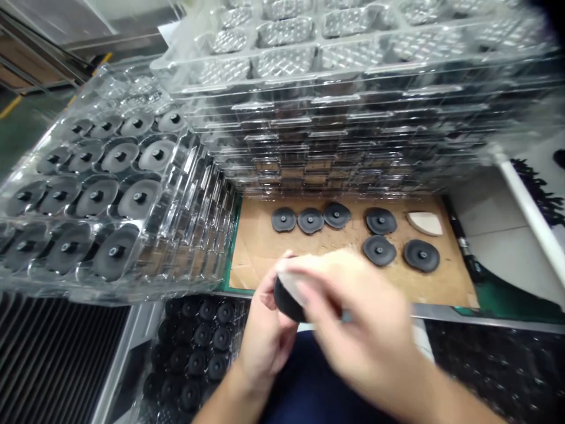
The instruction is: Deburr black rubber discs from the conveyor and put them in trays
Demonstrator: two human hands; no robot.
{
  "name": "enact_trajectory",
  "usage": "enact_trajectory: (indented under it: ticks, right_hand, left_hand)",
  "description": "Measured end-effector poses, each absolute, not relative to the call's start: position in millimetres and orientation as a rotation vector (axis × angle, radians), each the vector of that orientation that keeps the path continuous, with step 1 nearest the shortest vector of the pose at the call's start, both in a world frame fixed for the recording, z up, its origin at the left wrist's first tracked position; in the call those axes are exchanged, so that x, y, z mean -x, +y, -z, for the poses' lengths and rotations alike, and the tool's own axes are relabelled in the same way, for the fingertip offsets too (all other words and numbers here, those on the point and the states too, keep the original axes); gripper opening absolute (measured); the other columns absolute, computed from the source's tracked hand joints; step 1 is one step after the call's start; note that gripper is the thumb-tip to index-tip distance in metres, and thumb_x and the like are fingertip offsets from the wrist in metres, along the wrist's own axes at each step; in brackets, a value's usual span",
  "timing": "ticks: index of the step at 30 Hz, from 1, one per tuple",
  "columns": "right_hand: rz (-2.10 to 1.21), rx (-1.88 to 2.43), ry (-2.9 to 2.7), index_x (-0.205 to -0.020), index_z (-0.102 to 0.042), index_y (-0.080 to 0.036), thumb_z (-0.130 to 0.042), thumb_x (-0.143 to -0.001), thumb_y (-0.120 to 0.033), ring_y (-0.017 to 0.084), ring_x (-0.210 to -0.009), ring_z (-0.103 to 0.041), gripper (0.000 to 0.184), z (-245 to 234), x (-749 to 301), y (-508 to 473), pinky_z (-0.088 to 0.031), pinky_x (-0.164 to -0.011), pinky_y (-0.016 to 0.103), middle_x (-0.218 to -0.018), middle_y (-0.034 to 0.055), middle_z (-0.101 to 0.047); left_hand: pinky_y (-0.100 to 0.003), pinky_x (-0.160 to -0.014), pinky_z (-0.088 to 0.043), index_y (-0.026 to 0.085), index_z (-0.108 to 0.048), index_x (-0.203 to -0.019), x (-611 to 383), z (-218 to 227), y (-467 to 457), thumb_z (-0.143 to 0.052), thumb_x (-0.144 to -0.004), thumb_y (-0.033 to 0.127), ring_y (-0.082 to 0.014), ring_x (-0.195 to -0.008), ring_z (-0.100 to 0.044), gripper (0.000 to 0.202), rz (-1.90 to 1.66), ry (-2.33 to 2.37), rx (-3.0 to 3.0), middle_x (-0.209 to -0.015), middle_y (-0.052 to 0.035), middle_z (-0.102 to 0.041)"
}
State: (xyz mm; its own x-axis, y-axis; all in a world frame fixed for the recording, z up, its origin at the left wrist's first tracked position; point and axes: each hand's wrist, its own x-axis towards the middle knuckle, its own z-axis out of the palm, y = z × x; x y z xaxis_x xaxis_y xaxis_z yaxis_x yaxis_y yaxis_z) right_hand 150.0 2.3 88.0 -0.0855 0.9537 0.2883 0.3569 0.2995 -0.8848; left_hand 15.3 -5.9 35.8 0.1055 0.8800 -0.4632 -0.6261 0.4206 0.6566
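Low in the middle, my left hand (273, 321) is closed around the edge of a black rounded disc (288, 303). My right hand (353, 318), smeared by motion, pinches a pale flat piece (293, 287) against that disc; its material is unclear. Behind my hands, a cardboard sheet (251, 253) carries several loose dark discs, each with a small central stub. One dark disc (311, 221) lies in the left group, and another disc (421, 255) lies at the right. A cream wedge-shaped pad (424, 223) rests near the cardboard's right end.
A tall stack of clear plastic trays (309, 112) rises behind the cardboard. On the left, another tray stack (180, 194) holds dark discs in its pockets. Below it sits a lower tray of black discs (196, 362). A white-edged bin (494, 218) stands at right.
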Motion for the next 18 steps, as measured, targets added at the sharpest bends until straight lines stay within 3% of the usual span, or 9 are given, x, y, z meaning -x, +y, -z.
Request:
enact_trajectory:
  ticks: [4, 9, 13, 16, 18]
  right_hand:
    - [-1.068, 1.199, -1.874, -0.087, -0.068, -0.016, -0.051, -0.087, -0.009, 0.013, -0.072, -0.062, 0.019, -85, -142, 10, -0.05, -0.066, 0.023, -0.079, 0.0024, -0.067]
    - [-0.779, 1.208, -1.702, -0.104, -0.066, -0.009, -0.046, -0.091, -0.012, 0.016, -0.083, -0.062, 0.024, -75, -145, 8, -0.049, -0.076, 0.026, -0.089, 0.0084, -0.067]
    - [-1.128, 1.196, -1.786, -0.09, -0.069, -0.017, -0.053, -0.085, -0.007, 0.008, -0.067, -0.06, 0.019, -81, -168, -5, -0.046, -0.062, 0.016, -0.077, -0.0006, -0.066]
    - [-0.867, 1.407, -1.826, -0.091, -0.069, -0.016, -0.053, -0.085, -0.008, 0.011, -0.065, -0.059, 0.019, -83, -179, -6, -0.044, -0.061, 0.021, -0.075, 0.0007, -0.067]
    - [-0.581, 1.343, -1.886, -0.094, -0.069, -0.013, -0.049, -0.089, -0.01, 0.015, -0.068, -0.058, 0.021, -82, -180, 0, -0.041, -0.065, 0.027, -0.078, 0.0045, -0.068]
  left_hand:
    - [-0.029, -0.088, -0.051, 0.027, -0.067, -0.109, -16, -29, -11, -0.088, -0.048, 0.025, -0.021, -0.097, -0.066, 0.065, -1.1, 1.017, -0.312, -0.107, -0.0029, -0.072]
    - [-0.032, -0.09, -0.051, 0.021, -0.07, -0.101, -19, -27, -10, -0.088, -0.046, 0.039, -0.0245, -0.097, -0.066, 0.061, -1.005, 0.99, -0.359, -0.094, -0.0048, -0.073]
    - [-0.024, -0.086, -0.051, 0.029, -0.07, -0.102, -18, -32, -5, -0.09, -0.043, 0.03, -0.0182, -0.093, -0.067, 0.063, -1.013, 0.913, -0.334, -0.103, 0.0003, -0.072]
    - [-0.02, -0.084, -0.051, 0.028, -0.071, -0.101, -22, -33, -5, -0.09, -0.044, 0.025, -0.0161, -0.091, -0.067, 0.06, -1.001, 0.879, -0.33, -0.098, 0.0012, -0.073]
    - [-0.022, -0.085, -0.051, 0.025, -0.07, -0.102, -26, -35, -7, -0.089, -0.046, 0.031, -0.0179, -0.094, -0.066, 0.058, -0.972, 0.899, -0.354, -0.095, -0.0002, -0.072]
